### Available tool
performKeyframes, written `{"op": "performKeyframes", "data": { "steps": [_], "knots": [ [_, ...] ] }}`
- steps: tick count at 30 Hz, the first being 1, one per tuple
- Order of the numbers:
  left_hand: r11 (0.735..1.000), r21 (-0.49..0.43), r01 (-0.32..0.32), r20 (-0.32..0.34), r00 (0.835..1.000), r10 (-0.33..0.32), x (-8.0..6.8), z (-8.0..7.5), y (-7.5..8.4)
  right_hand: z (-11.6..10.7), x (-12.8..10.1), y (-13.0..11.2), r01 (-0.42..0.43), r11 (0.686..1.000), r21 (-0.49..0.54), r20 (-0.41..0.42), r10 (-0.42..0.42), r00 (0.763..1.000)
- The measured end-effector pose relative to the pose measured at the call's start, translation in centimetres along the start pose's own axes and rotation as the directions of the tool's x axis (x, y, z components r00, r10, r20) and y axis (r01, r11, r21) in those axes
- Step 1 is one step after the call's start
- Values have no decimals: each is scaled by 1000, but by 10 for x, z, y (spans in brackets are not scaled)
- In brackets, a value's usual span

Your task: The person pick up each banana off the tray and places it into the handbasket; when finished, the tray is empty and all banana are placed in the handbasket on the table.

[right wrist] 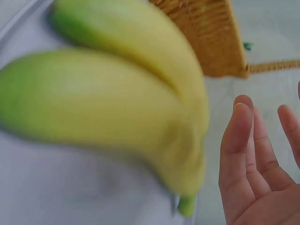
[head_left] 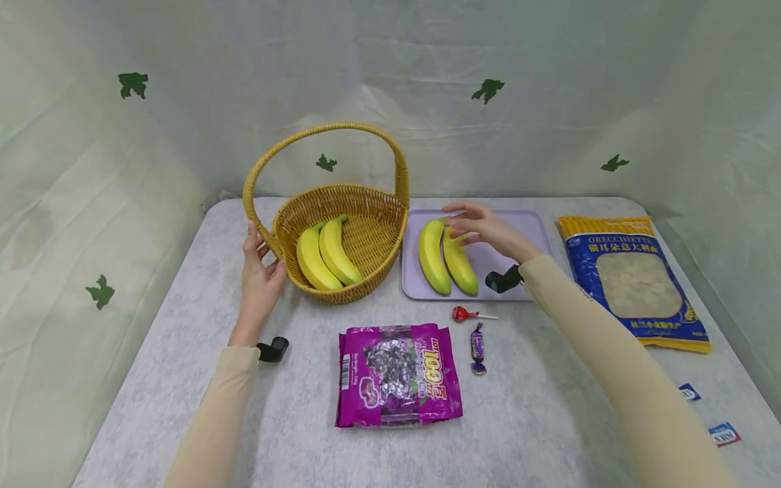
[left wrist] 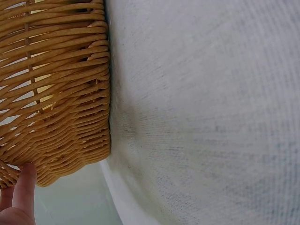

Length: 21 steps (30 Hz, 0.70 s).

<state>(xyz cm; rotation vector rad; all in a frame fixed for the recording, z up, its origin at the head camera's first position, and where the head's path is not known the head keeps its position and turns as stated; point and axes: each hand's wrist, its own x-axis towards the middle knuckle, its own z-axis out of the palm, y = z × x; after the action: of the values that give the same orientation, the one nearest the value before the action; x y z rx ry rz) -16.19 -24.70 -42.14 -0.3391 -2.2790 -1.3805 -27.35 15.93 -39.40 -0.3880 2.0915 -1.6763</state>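
A wicker basket (head_left: pixel 372 261) with a tall arched handle stands at the left back, and two bananas (head_left: pixel 332 251) lie inside it. My left hand (head_left: pixel 261 271) holds the basket's left side by the foot of the handle; in the left wrist view one fingertip rests on the weave (left wrist: pixel 61 117). Two more bananas (head_left: pixel 433 257) lie side by side on a lilac tray (head_left: pixel 506 230). Over their stem ends hovers my right hand (head_left: pixel 488 230), fingers spread and loosely bent, holding nothing. It partly covers the right-hand banana in the head view.
Before the basket and tray lie a purple candy bag (head_left: pixel 399 376), a red lollipop (head_left: pixel 464 314) and a purple wrapped candy (head_left: pixel 478 349). A blue and yellow pasta bag (head_left: pixel 634 281) lies right of the tray. Two small packets (head_left: pixel 724 434) lie near the right edge.
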Motion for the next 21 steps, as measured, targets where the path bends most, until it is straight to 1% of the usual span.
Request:
{"op": "performKeyframes", "data": {
  "steps": [1, 4, 5, 8, 12, 17, 21],
  "knots": [
    [1000, 1, 1, -1, 1000, -1, 0, 0, 0, -4, -2, 3, -10, 1000, -17, -9, 10, 1000],
    [1000, -6, 9, -6, 1000, -9, 1, 0, -17, -12, -8, 11, -41, 998, -54, -41, 39, 998],
    [1000, -10, 11, -6, 1000, -11, 1, 0, -19, -14, -10, 14, -49, 997, -66, -47, 46, 998],
    [1000, -13, 15, -7, 1000, -15, 1, 0, -20, -19, -14, 20, -60, 994, -89, -54, 55, 997],
    [1000, -11, 7, -8, 1000, -8, 0, 0, -20, -21, -18, 27, -67, 992, -103, -43, 63, 997],
    [1000, -9, 0, -12, 1000, 0, 0, 0, -20, -22, -22, 35, -98, 990, -105, 0, 99, 995],
    [1000, -20, 3, -13, 1000, -3, 0, 0, -21, -20, -25, 37, -120, 979, -165, 35, 128, 991]
  ]
}}
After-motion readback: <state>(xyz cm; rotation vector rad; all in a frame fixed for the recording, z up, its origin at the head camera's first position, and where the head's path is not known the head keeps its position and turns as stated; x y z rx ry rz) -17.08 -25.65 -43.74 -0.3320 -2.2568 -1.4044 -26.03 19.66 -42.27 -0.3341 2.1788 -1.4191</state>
